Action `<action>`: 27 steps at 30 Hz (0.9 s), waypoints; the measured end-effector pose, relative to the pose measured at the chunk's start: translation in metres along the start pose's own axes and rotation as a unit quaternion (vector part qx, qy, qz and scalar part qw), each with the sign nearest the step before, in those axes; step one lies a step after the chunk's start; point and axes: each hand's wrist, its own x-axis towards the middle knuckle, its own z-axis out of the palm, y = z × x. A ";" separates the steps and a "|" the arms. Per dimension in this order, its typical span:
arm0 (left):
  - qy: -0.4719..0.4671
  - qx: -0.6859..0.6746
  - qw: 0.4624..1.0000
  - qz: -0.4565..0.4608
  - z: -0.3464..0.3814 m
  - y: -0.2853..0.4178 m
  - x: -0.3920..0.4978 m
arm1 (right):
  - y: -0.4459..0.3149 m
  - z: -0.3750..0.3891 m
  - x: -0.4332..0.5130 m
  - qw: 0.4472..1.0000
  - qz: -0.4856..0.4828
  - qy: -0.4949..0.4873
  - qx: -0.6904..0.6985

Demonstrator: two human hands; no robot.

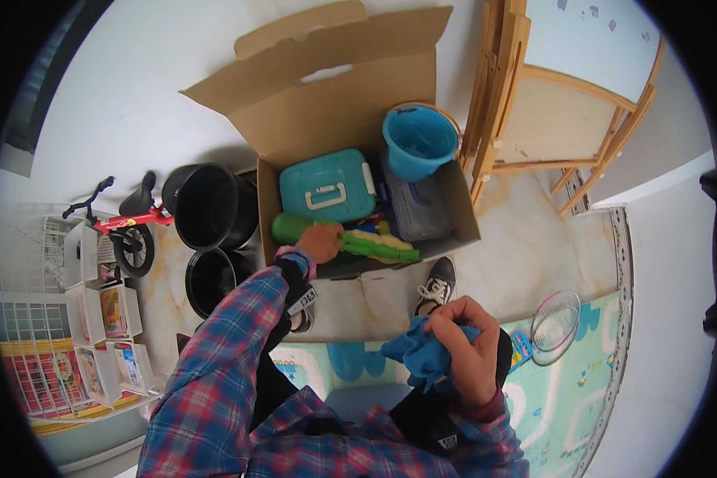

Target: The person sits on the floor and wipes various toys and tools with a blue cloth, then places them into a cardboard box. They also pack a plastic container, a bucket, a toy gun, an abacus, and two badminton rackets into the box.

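My left hand [321, 242] reaches into the front of an open cardboard box [463, 203], its fingers closed around a green plastic toy [379, 247]. My fingers hide part of the toy. A rounded green piece [291, 229] shows left of the hand; whether it belongs to the same toy I cannot tell. In my right hand [469, 352] is a crumpled blue cloth [424, 352], held above my knee. Behind the left hand lies a teal lidded case [328, 179] with a white handle. A blue bucket [421, 143] sits on a clear plastic container [418, 209] in the box.
Left of the box stand black buckets [206, 206] and a red balance bike [134, 221]. A white wire rack [36, 322] with book bins is at far left. A wooden easel [502, 89] leans at right. A racket [555, 328] lies on the play mat [573, 394].
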 end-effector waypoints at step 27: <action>-0.036 -0.058 0.997 -0.042 -0.004 -0.033 -0.015 | 0.013 -0.003 0.004 0.999 -0.044 -0.021 0.002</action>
